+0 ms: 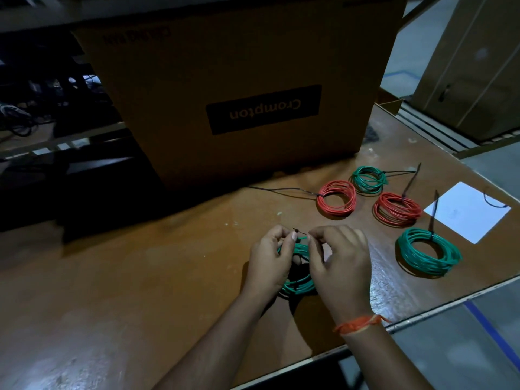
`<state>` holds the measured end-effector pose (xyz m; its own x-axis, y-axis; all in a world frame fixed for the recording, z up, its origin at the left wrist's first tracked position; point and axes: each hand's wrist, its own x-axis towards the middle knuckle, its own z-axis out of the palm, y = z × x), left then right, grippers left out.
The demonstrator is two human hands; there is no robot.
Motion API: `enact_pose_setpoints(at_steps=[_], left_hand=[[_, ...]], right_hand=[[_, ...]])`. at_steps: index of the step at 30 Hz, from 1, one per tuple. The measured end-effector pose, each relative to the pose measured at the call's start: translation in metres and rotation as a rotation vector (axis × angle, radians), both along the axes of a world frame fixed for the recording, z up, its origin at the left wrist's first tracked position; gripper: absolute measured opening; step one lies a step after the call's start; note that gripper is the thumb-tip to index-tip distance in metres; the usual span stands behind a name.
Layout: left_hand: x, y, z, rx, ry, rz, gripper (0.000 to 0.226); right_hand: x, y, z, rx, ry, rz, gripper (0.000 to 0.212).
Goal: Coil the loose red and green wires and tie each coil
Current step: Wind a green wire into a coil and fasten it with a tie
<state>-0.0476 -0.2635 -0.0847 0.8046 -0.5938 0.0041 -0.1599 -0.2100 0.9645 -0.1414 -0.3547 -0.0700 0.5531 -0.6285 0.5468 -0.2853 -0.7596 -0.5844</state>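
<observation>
A green wire coil (298,283) is held just above the brown table between my hands. My left hand (268,258) grips its left side, thumb and fingers pinching at the top. My right hand (339,263) pinches a thin black tie (298,231) at the coil's top. Much of the coil is hidden by my hands. To the right lie tied coils with black ties sticking out: a red coil (336,197), a second red coil (397,209), a small green coil (368,179) and a larger green coil (428,251).
A big cardboard box (239,80) stands upside down at the back of the table. A white sheet (467,212) with a black tie on it lies at the right. The table's edge (422,313) runs diagonally at the right, with floor beyond. Dark shelving fills the left.
</observation>
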Motion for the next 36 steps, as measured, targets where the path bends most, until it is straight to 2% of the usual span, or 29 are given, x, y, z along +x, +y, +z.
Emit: enact_pose_setpoints(at_steps=[4,7,10,12,16,18,21,25,28,32,36], left_hand=[[-0.001,0.003,0.0,-0.029,-0.068,-0.03,0.019],[-0.002,0.003,0.0,-0.036,-0.056,-0.024,0.019],[-0.003,0.003,-0.001,-0.023,-0.08,-0.017,0.019],[-0.003,0.004,-0.002,-0.036,-0.086,-0.022,0.018],[-0.004,0.004,-0.004,-0.076,-0.037,-0.062,0.017],[-0.005,0.004,-0.002,-0.081,-0.016,-0.079,0.016],[-0.003,0.004,-0.003,-0.064,-0.055,-0.078,0.016],[-0.005,0.004,-0.001,0.0,-0.063,-0.09,0.017],[-0.005,0.005,0.002,-0.001,-0.036,-0.096,0.018],[-0.011,0.007,0.007,-0.058,-0.005,-0.152,0.022],[-0.016,0.007,0.012,-0.124,0.016,-0.109,0.033]], right_hand=[[0.01,-0.003,-0.003,-0.027,0.07,0.041,0.002],[0.014,-0.003,0.006,0.052,0.112,0.088,0.021],[0.011,-0.013,0.028,0.392,0.052,0.101,0.042],[0.014,-0.026,0.035,0.643,0.06,0.139,0.045],[0.025,-0.049,0.031,1.051,0.185,0.322,0.026],[0.028,-0.054,0.027,1.149,0.172,0.416,0.018],[0.034,-0.053,0.023,1.089,0.139,0.415,0.024],[0.042,-0.052,0.041,0.742,-0.062,0.24,0.02],[0.044,-0.05,0.056,0.636,-0.136,0.23,0.016],[0.044,-0.045,0.044,0.774,-0.162,0.285,0.016],[0.043,-0.044,0.046,0.844,-0.205,0.304,0.015]])
